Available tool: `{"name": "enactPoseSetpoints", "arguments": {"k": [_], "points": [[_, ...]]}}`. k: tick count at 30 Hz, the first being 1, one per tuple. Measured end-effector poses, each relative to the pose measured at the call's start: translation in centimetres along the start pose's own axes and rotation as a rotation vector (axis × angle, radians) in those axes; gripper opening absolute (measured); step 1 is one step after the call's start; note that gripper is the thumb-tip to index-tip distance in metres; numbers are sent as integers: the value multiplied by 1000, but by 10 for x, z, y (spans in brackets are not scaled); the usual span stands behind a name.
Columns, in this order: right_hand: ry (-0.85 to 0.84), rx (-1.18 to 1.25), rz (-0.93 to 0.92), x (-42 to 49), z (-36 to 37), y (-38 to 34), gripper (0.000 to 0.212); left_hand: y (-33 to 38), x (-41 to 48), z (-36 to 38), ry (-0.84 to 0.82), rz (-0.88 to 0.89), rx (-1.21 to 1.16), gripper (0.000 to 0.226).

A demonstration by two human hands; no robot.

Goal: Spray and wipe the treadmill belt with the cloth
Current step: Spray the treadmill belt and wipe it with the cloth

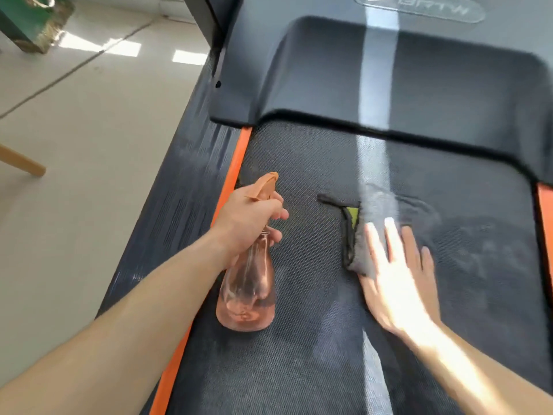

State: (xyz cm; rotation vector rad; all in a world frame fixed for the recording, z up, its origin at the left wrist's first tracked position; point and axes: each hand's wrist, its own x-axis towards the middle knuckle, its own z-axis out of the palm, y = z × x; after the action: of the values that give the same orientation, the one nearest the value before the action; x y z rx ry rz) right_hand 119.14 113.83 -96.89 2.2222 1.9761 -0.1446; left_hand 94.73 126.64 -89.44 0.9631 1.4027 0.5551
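The dark textured treadmill belt (305,339) fills the lower middle, with damp patches on it. My left hand (248,217) grips the neck of a clear pink spray bottle (247,295) with an orange trigger head, held over the belt's left side. My right hand (398,274) lies flat with fingers spread on a grey cloth (389,211) that rests on the belt to the right of the bottle. The cloth has a dark edge and a small yellow-green tag (353,216).
Orange strips run along the belt's left (236,166) and right (545,211) edges. The dark motor cover (419,85) rises at the far end. A ribbed side rail (179,205) borders pale floor on the left, where a wooden leg (24,163) and a green object (33,22) stand.
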Motion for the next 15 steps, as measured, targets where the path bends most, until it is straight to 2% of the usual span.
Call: {"name": "enactPoseSetpoints", "arguments": {"k": [3,6,10,15], "points": [[100,3,31,8,-14,24,87,1,5,21,-13,-56,27,11],[143,-8,-62,18,-20,30,93,6,17,41,-3,-70,35,7],[104,6,-171,14,-15,42,89,23,33,70,-16,-78,55,15],[-54,-85,-274,5,1,66,103,40,45,104,-52,-93,86,5]]}}
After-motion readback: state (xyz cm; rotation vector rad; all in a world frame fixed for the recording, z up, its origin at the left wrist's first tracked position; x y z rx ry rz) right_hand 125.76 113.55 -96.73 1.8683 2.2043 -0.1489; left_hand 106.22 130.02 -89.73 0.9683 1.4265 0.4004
